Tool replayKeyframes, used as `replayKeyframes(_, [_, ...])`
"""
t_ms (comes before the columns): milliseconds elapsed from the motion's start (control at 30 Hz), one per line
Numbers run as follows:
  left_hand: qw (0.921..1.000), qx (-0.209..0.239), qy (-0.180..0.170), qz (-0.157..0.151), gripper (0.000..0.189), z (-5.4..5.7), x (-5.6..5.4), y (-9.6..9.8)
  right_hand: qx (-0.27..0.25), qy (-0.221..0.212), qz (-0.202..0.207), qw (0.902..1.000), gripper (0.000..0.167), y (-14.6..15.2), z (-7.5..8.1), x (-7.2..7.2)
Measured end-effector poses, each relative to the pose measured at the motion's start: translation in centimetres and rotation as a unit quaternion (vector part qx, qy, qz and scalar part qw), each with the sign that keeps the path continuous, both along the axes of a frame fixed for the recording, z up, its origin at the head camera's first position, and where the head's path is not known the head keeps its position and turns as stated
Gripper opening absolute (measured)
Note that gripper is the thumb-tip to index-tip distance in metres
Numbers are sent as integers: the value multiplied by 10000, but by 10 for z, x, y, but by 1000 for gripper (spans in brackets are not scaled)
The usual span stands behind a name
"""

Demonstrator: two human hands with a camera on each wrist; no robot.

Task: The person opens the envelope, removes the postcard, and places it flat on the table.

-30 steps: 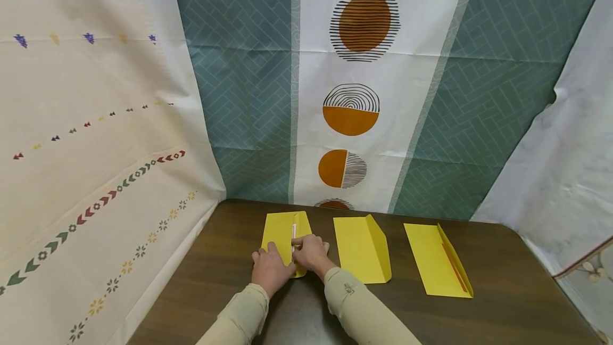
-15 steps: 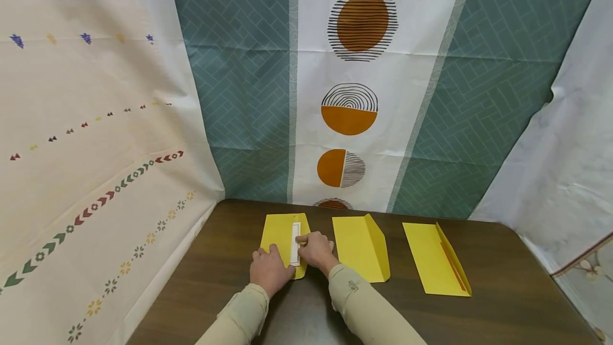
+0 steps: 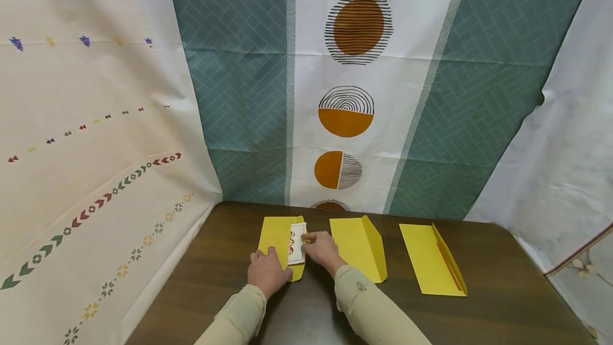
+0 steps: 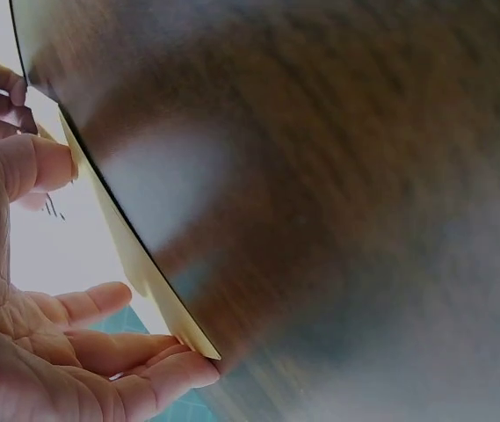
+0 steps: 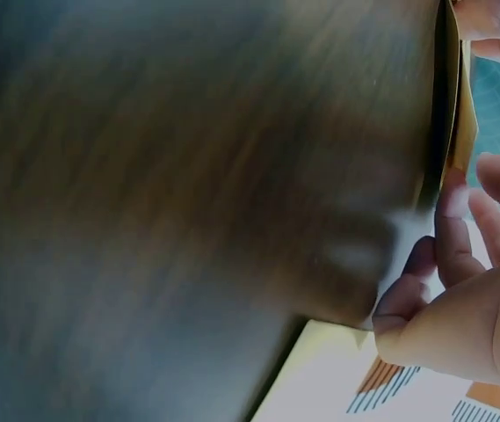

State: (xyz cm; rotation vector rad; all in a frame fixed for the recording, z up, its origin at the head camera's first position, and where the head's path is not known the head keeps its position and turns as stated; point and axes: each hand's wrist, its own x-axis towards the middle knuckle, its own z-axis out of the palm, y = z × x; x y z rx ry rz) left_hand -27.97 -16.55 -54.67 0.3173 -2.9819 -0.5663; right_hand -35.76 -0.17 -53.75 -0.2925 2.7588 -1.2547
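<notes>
White card (image 3: 297, 252) lies at three-o'clock side of yellow envelope (image 3: 273, 232) on bench (image 3: 215, 249) — long axis twelve-to-six. Right hand (image 3: 323, 251) nearer, pinching card's three-o'clock edge. Left hand (image 3: 268, 271), fingers loosely spread, rests on envelope — card between one and two o'clock.

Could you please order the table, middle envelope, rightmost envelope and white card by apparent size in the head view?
Table
Middle envelope and rightmost envelope: too alike to rank
White card
</notes>
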Motion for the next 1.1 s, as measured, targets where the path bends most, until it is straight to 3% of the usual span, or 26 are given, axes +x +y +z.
replayKeyframes(233, [9999,-40,-99,-8,73,1,1,0,-679,-128,-280,9972,31,-4,-5,3])
replayKeyframes(500, [9999,-80,-81,-56,66,1,2,-2,-430,-78,-97,9990,31,-12,-3,13])
replayKeyframes(767, [9998,-144,-92,-86,63,0,2,1,-213,-246,-549,9980,31,-16,-7,13])
replayKeyframes(1100, [9999,-20,-143,-83,67,4,2,-1,-348,-321,-657,9967,29,-12,-1,10])
